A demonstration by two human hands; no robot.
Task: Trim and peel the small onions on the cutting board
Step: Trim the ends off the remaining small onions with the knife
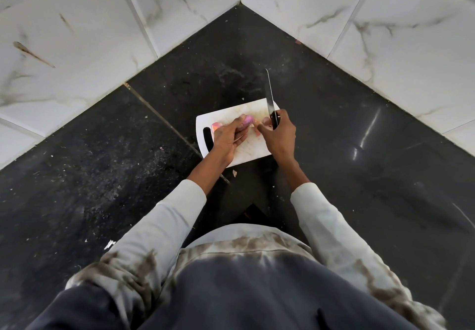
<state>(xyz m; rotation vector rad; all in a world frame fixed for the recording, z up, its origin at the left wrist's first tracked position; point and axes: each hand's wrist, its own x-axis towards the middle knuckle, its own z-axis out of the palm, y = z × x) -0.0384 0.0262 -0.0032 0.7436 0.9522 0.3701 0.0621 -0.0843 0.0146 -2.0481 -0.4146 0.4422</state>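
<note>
A white cutting board point(246, 156) lies on the black counter in the corner. Over its middle my left hand point(227, 138) grips a small purple onion point(248, 120) at the fingertips. A second piece of pink onion point(215, 125) shows just left of that hand, near the board's handle slot. My right hand point(279, 134) holds a knife point(270, 95) by its dark handle, blade pointing away from me and up. The thumb and forefinger of that hand pinch at something pale beside the onion; I cannot tell whether it is skin.
The black stone counter point(115, 162) is speckled with small crumbs and bits of peel. White marble-look wall tiles point(77, 46) close the corner on the left and right. A scrap of peel point(234, 173) lies just off the board's near edge.
</note>
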